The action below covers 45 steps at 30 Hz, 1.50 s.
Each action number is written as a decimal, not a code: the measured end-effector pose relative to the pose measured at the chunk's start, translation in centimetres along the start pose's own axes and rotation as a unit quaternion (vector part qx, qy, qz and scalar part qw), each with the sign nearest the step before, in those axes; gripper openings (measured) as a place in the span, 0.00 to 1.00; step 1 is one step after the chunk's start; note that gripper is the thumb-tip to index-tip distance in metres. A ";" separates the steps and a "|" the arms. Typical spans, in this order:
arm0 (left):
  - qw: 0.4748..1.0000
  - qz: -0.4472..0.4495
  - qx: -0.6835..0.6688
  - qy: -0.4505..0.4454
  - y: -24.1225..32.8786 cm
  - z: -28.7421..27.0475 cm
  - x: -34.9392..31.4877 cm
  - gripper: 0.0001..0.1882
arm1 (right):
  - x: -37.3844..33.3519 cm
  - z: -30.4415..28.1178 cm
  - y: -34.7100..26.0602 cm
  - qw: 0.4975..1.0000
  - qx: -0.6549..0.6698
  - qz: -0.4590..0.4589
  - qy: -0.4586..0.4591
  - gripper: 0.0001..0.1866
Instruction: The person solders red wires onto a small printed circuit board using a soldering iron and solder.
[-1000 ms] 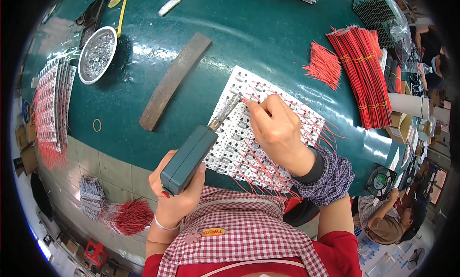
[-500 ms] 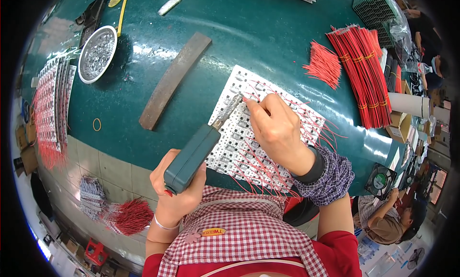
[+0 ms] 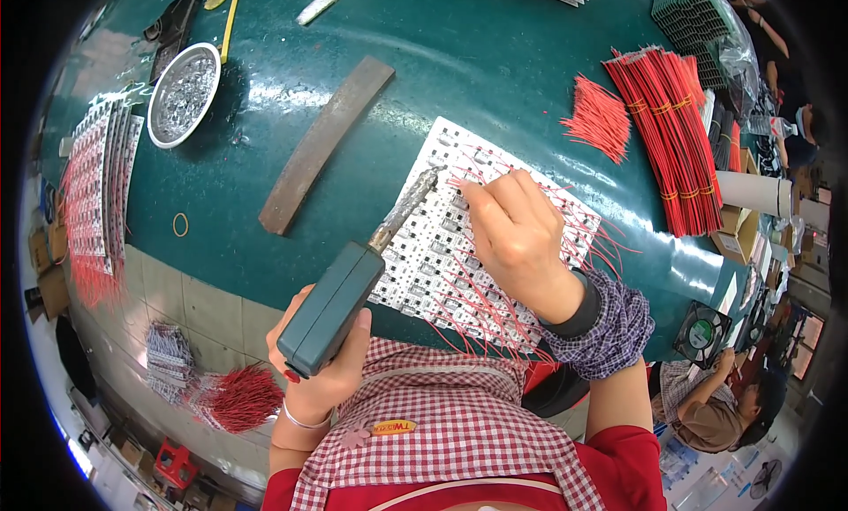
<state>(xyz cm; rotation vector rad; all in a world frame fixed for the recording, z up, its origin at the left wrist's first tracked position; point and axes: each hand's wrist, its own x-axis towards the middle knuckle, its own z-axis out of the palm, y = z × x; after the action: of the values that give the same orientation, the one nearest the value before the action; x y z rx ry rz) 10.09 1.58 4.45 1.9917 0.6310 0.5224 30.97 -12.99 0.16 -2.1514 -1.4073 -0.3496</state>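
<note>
My left hand (image 3: 331,348) is wrapped round a dark green soldering gun (image 3: 334,303), whose silvery tip lies over the panel's upper left part. The white circuit board panel (image 3: 413,268) rests on the green table, tilted, dotted with small dark and silver parts. Several thin red wires (image 3: 481,308) trail from its lower and right portions. Above the panel my right hand (image 3: 517,233) has thumb and forefinger pinched on a red wire, of which only a little shows at the fingertips. A small gap separates the iron's tip from these fingers.
Left of the panel lies a flat metal bar (image 3: 327,144); beyond it stands a white bowl of silvery scraps (image 3: 184,96). Red wires form a loose pile (image 3: 597,118) and tied bundles (image 3: 667,140) at right. Wired panels (image 3: 102,189) stack at far left. A co-worker (image 3: 724,405) sits at right.
My left hand has drawn the soldering gun down and left, so its tip has moved away from my right fingertips. The right hand has shifted only slightly, still pinched.
</note>
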 end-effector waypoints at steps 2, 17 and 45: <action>1.000 -0.005 0.002 -0.003 -0.2 -0.1 -0.1 0.11 | -0.2 -0.2 -0.1 1.000 -0.015 -0.018 0.000 0.14; 0.999 -0.022 -0.021 -0.024 -0.9 0.3 -0.7 0.10 | -0.6 0.0 -0.4 0.999 0.024 0.017 -0.039 0.14; 1.000 -0.016 -0.007 -0.014 -0.8 0.0 -1.2 0.11 | -0.4 -0.2 -0.6 0.998 0.013 0.013 -0.057 0.14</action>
<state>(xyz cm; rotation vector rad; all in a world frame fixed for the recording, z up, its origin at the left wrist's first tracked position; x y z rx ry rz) 8.98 1.13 3.60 1.9690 0.6386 0.4784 30.27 -13.18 0.32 -2.1956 -1.4362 -0.2010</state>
